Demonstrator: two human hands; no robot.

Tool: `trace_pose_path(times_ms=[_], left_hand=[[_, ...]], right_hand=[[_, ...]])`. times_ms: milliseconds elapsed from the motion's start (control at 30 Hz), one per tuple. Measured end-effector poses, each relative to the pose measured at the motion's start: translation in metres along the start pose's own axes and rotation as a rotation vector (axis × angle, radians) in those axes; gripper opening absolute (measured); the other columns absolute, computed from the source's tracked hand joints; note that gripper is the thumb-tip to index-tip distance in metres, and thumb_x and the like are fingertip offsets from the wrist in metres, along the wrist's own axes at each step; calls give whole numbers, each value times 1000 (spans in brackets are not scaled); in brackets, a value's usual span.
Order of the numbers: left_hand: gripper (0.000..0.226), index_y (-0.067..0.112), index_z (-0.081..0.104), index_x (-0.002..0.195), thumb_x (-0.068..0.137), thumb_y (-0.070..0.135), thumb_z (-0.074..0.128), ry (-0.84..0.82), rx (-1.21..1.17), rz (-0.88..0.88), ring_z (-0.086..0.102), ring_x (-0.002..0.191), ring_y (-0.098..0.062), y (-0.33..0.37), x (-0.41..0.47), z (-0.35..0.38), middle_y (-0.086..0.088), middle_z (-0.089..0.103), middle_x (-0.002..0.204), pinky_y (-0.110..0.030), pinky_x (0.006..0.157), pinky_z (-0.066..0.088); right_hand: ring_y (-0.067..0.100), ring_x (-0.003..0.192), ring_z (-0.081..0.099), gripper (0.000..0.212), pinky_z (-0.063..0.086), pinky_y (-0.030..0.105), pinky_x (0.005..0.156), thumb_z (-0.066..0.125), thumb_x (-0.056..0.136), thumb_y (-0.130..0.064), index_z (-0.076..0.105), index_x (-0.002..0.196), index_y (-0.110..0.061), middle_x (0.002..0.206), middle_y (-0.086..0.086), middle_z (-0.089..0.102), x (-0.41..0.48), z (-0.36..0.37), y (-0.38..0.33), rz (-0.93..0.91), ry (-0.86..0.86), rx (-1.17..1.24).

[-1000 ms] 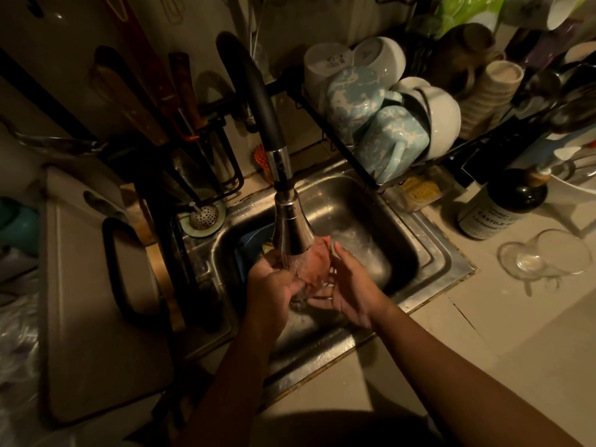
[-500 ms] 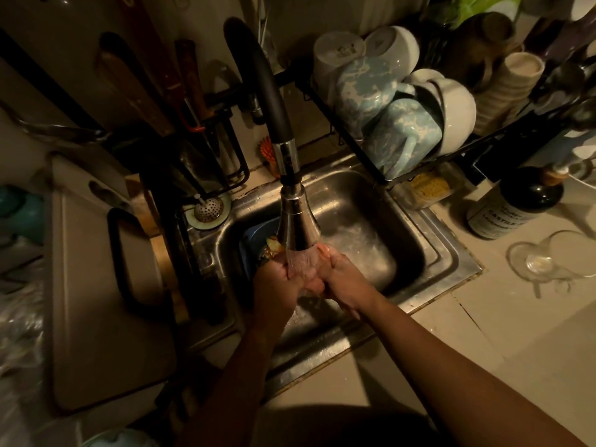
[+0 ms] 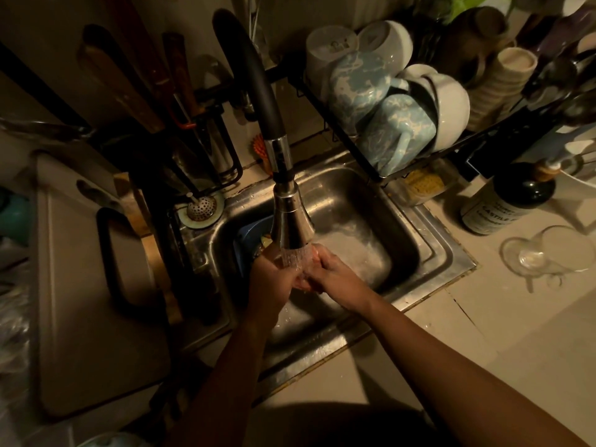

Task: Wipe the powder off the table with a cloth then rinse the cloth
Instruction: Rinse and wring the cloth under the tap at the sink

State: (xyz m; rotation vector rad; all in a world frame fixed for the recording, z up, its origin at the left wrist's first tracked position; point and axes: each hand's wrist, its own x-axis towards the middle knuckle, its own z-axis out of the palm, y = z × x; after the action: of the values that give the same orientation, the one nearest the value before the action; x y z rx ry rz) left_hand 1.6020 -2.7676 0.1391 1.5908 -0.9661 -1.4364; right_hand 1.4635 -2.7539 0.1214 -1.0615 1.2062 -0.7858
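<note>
Both hands are over the sink [image 3: 432,250], directly under the tap head [image 3: 292,221]. Water [image 3: 294,258] is running from the tap and falls onto the hands where they meet.

The cloth [image 3: 305,283] is bunched between the two hands, above the sink basin. Only a small pinkish part of it shows; the rest is hidden by the hands. The left hand [image 3: 274,280] grips it from the left side with curled fingers. The right hand [image 3: 337,279] grips it from the right, its fingers [image 3: 319,255] closed over the top of the bundle. The hands touch each other around the cloth.

A blue item [image 3: 248,232] lies in the left part of the basin, partly behind the tap head; what it is cannot be told. A sink strainer [image 3: 201,206] rests on the rim at the back left corner. A cutting board [image 3: 87,301] lies left of the sink. A dish rack [image 3: 364,162] with mugs [image 3: 396,133] and bowls [image 3: 451,108] overhangs the back right of the basin. On the worktop [image 3: 483,337] to the right stand a dark bottle [image 3: 509,201] and, near it, a clear glass cup [image 3: 548,253].
</note>
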Motion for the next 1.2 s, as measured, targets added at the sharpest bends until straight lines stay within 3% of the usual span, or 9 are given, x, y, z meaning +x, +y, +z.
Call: trace_pose_path(times_ms=[133,267,433,533,667,800,933,1067,1200], left_hand=[[40,20,68,103,80,-13,63,31,-30,-54,74,89,-18,1,-1,-1,-4,75,99,-36,75,61],[38,6,71,105,76,-17,61,1,14,25,74,90,-24,-3,-8,0,-8,76,96,-40,78,61],[32,7,73,96,78,-16,61,-31,45,115,74,87,-26,-4,-13,1,-8,77,90,-37,75,61],[30,22,73,87,86,-7,64,-47,127,202,73,85,-11,-5,-16,3,9,76,82,-19,72,56],[18,10,73,101,87,0,66,11,315,213,71,93,-14,-21,-5,0,4,74,96,-11,75,53],[22,14,73,105,90,23,61,-8,577,287,68,100,-8,-43,5,-3,3,73,104,-30,90,56],[33,16,74,107,86,32,54,-19,629,286,66,106,-8,-46,2,-1,5,73,109,-24,95,51],[28,5,72,99,91,26,57,46,614,254,67,88,-8,-40,3,-2,6,70,89,-7,80,45],[15,6,70,102,93,11,58,160,582,327,63,93,-15,-31,6,-6,-5,70,102,-21,82,46]], right_hand=[[27,101,67,35,52,39,91,47,103,-38,65,119,-12,108,11,72,-6,2,0,104,66,381],[34,95,68,26,51,52,96,47,105,-23,64,115,-6,108,23,69,-3,4,10,94,148,332],[14,63,56,22,50,23,58,51,101,-26,59,109,-6,84,13,58,-3,3,7,196,35,633],[13,62,44,27,56,33,72,46,104,-32,63,102,-12,77,10,47,-2,4,8,304,-54,705],[19,64,45,25,47,27,57,46,102,-10,70,98,-5,87,20,48,0,-1,9,245,-64,562],[14,45,46,22,36,22,39,54,97,-1,57,95,21,64,17,53,2,-2,9,132,66,307],[15,52,54,16,40,22,45,53,85,6,65,73,7,62,13,59,7,-2,15,21,131,196],[19,60,61,18,48,28,53,54,75,4,64,73,-11,68,10,64,14,5,25,7,217,257],[24,68,56,25,47,42,68,47,104,-23,67,89,-20,76,8,62,9,10,22,4,144,296]])
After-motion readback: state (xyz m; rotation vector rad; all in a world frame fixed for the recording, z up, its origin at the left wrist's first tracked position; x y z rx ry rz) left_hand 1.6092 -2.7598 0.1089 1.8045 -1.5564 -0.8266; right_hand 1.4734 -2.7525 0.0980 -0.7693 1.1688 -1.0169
